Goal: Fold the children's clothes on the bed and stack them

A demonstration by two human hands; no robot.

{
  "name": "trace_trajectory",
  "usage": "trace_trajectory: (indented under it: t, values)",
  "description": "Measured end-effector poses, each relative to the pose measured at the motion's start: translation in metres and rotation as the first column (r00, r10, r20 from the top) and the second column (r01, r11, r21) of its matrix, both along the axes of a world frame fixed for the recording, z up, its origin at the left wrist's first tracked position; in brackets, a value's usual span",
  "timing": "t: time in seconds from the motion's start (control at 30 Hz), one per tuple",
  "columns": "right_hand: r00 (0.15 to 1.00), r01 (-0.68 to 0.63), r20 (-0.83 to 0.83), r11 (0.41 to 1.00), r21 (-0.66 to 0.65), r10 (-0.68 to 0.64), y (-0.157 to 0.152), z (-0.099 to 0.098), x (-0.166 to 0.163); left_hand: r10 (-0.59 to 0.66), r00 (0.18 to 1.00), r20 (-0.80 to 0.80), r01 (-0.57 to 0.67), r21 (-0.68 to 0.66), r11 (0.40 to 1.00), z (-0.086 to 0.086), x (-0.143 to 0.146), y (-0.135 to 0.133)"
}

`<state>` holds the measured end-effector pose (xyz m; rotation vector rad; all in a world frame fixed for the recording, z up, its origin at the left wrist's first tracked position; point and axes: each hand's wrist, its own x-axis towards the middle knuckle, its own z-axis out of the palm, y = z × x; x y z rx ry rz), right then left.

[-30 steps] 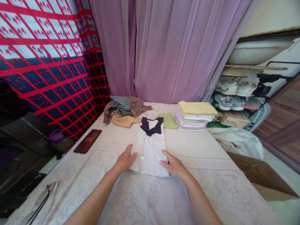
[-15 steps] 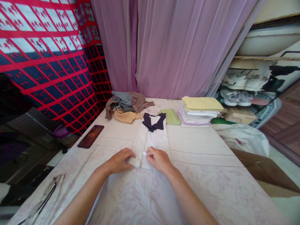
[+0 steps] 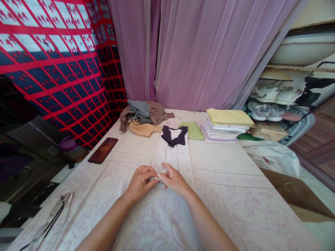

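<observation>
A white garment with a dark navy collar (image 3: 173, 153) lies folded lengthwise on the table (image 3: 235, 174), collar away from me. My left hand (image 3: 140, 182) and my right hand (image 3: 173, 179) meet at its near edge. Both have their fingers closed, pinching the near end of the white cloth between them, and they hide that end of the garment.
A loose heap of grey, brown and tan clothes (image 3: 142, 118) sits at the far left, a green cloth (image 3: 193, 129) beside the collar, a stack of folded clothes (image 3: 226, 125) at far right. A dark phone (image 3: 103, 150) lies left; scissors (image 3: 56, 211) near the front left edge.
My hands moved from the garment's two side edges inward to its near end and closed on the cloth there, side by side.
</observation>
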<state>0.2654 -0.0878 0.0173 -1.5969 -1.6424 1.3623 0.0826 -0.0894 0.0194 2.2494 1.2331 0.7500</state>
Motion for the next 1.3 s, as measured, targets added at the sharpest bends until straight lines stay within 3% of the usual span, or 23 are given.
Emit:
trace_trajectory:
  t: [0.07,0.17,0.27,0.37,0.5,0.73,0.97,1.13,1.23,1.3]
  values:
    - [0.998,0.022,0.053,0.996,0.089,-0.027,-0.001,0.002,-0.003,-0.027,0.999,-0.026,0.027,0.019,0.999,-0.004,-0.001,-0.001]
    - [0.964,-0.043,0.266,0.965,0.259,-0.029,-0.006,0.006,-0.002,-0.043,0.997,-0.067,0.045,0.027,0.999,-0.009,-0.004,-0.004]
    - [0.899,-0.119,0.439,0.963,0.243,0.001,-0.009,0.010,0.004,-0.046,0.994,-0.097,0.048,0.017,0.999,-0.009,-0.007,-0.005]
    - [0.903,-0.082,0.430,0.971,0.226,-0.024,0.001,0.011,0.012,-0.051,0.990,-0.128,0.053,0.008,0.999,-0.006,-0.006,-0.005]
    - [0.862,0.029,0.488,0.973,0.229,-0.141,0.039,0.012,0.018,-0.081,0.977,-0.199,0.091,0.041,0.995,-0.003,-0.003,-0.002]
    - [0.799,0.105,0.562,0.970,0.220,-0.214,0.100,0.017,0.002,-0.100,0.966,-0.239,0.127,0.101,0.987,-0.006,0.001,-0.003]
    - [0.774,0.010,0.589,0.934,0.358,-0.234,0.103,0.009,-0.002,-0.173,0.952,-0.253,0.175,-0.016,0.984,-0.008,0.001,-0.005]
    - [0.728,0.055,0.600,0.901,0.431,-0.332,0.101,0.008,-0.004,-0.178,0.954,-0.242,0.178,-0.023,0.984,-0.007,0.002,-0.004]
    - [0.703,0.010,0.601,0.850,0.527,-0.381,0.101,0.009,-0.007,-0.169,0.961,-0.219,0.167,-0.030,0.986,-0.009,0.001,-0.003]
    - [0.677,-0.043,0.646,0.857,0.514,-0.354,0.100,0.008,-0.007,-0.167,0.965,-0.202,0.165,-0.028,0.986,-0.009,0.001,-0.002]
